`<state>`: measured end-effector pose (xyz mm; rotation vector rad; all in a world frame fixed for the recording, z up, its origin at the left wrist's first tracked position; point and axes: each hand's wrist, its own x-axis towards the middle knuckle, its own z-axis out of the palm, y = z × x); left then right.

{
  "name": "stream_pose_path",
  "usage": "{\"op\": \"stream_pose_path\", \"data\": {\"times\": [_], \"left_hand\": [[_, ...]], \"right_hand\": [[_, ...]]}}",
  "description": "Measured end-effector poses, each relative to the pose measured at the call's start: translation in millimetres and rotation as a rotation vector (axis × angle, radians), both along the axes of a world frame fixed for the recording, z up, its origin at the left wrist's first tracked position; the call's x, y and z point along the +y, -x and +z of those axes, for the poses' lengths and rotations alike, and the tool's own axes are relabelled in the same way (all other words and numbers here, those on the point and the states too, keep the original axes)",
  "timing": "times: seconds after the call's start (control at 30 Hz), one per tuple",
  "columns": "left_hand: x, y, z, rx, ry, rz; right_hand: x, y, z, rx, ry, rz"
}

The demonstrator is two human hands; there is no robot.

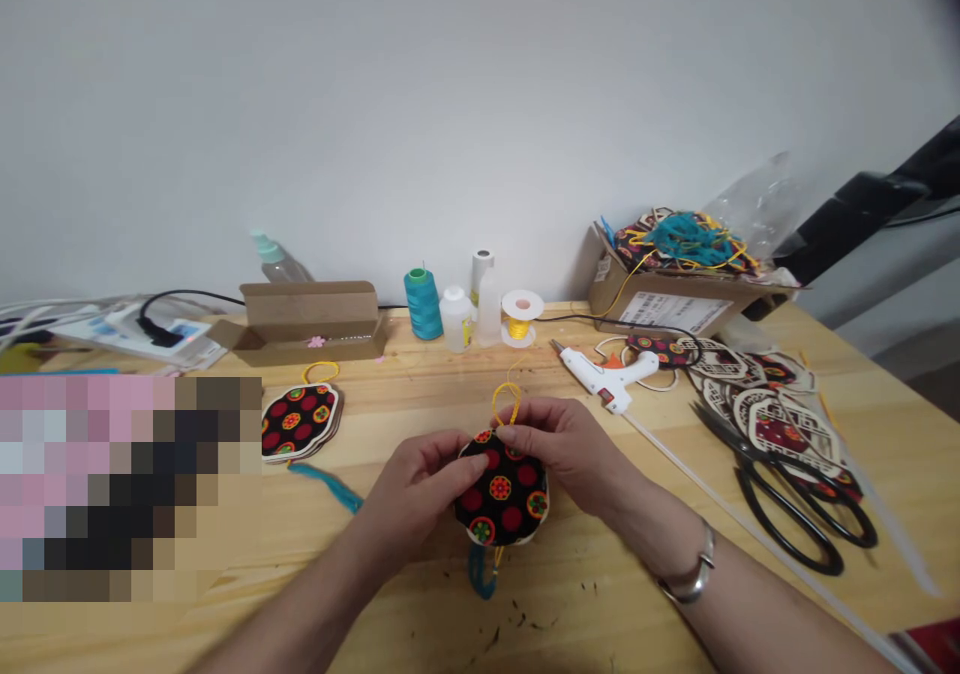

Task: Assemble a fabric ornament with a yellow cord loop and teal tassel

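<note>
Both hands hold a patterned fabric ornament (501,489), dark with red and orange flower motifs and a pale scalloped edge. My left hand (431,484) grips its left side, thumb on the front. My right hand (551,444) pinches the upper right edge, close to a yellow cord loop (508,401) at the top. A teal tassel (481,572) hangs below it on yellow cord. To the left lies a stack of similar ornaments (298,422), with another teal tassel (330,484) beside it.
A white glue gun (609,378) and black-handled scissors (787,484) lie to the right, near cut ornament pieces (780,424). Behind stand a teal thread cone (424,306), a yellow cord spool (521,316), small bottles (454,322) and an open cardboard box (311,319). A fuller box (675,299) stands back right.
</note>
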<state>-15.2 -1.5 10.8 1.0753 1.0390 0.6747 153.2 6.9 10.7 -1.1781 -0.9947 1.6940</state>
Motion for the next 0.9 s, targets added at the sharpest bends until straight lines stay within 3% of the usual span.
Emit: {"op": "stream_pose_path", "data": {"times": [0.27, 0.53, 0.77, 0.9], "left_hand": [[-0.3, -2.3, -2.6, -0.018, 0.015, 0.018], [2.0, -1.5, -0.4, -0.006, 0.041, 0.094], [1.1, -4.7, 3.2, 0.035, -0.027, 0.075], [0.1, -4.2, 2.4, 0.155, -0.097, 0.074]], "right_hand": [[-2.0, 3.1, -0.1, -0.017, -0.001, -0.036], [0.6, -1.1, -2.1, -0.173, -0.007, 0.039], [-1.3, 0.9, -4.2, -0.293, -0.083, 0.092], [-2.9, 2.0, -3.8, -0.336, -0.119, 0.134]]}}
